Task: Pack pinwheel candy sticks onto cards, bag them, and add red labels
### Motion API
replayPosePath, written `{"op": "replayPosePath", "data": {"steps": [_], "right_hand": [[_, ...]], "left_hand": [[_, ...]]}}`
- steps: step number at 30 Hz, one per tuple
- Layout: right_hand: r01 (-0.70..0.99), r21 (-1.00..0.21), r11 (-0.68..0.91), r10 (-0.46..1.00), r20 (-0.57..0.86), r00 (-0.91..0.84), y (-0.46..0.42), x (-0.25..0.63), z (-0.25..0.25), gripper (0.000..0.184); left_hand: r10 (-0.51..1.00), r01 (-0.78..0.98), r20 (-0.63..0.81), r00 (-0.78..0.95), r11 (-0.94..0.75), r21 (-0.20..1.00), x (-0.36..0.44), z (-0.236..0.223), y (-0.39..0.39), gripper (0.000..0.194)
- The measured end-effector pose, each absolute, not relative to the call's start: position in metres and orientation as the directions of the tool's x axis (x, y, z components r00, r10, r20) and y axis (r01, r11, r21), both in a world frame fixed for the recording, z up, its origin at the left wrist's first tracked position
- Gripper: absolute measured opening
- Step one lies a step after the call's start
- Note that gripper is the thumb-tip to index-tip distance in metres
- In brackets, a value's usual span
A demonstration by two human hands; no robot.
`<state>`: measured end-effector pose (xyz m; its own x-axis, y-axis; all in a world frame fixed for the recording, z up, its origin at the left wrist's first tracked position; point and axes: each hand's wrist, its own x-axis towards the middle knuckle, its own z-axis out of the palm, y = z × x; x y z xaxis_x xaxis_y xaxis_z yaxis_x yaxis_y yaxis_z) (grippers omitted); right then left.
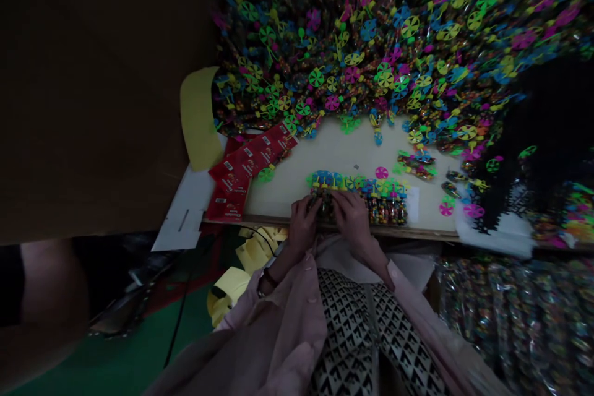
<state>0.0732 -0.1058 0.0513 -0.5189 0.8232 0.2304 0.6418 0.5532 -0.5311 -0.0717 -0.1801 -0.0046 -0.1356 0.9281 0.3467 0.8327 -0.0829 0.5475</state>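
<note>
Pale workbench beneath fingers touching pinwheel candy packets

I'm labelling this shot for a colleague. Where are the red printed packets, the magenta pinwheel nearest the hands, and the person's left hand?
Red printed packets (241,172): head view, point on the middle of the pile.
Magenta pinwheel nearest the hands (381,172): head view, point on its centre.
Left hand (304,223): head view, point on the back of the hand.
</note>
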Motion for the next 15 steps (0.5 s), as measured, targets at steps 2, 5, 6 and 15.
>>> {"op": "replayPosePath", "data": {"steps": [2,5,6,15], "right_hand": [[0.626,-0.499,0.599,0.785,0.214,-0.581,-0.092,0.063,0.052,0.037],[0.587,-0.455,0.670,0.698,0.116,-0.707,-0.077,0.046,0.049,0.039],[0.578,-0.446,0.683,0.675,0.083,-0.733,-0.074,0.041,0.048,0.039],[0.640,-0.436,0.633,0.771,0.275,-0.575,-0.082,0.087,0.058,0.036]], "left_hand": [[0.946,0.848,0.309,-0.101,-0.080,0.523,-0.071,0.001,-0.179,0.042],[0.963,0.864,0.262,-0.067,-0.075,0.497,-0.070,0.010,-0.175,0.043],[0.965,0.867,0.256,-0.061,-0.075,0.492,-0.070,0.012,-0.174,0.044],[0.931,0.557,0.206,-0.300,-0.004,0.831,-0.084,0.014,-0.178,0.052]]}}
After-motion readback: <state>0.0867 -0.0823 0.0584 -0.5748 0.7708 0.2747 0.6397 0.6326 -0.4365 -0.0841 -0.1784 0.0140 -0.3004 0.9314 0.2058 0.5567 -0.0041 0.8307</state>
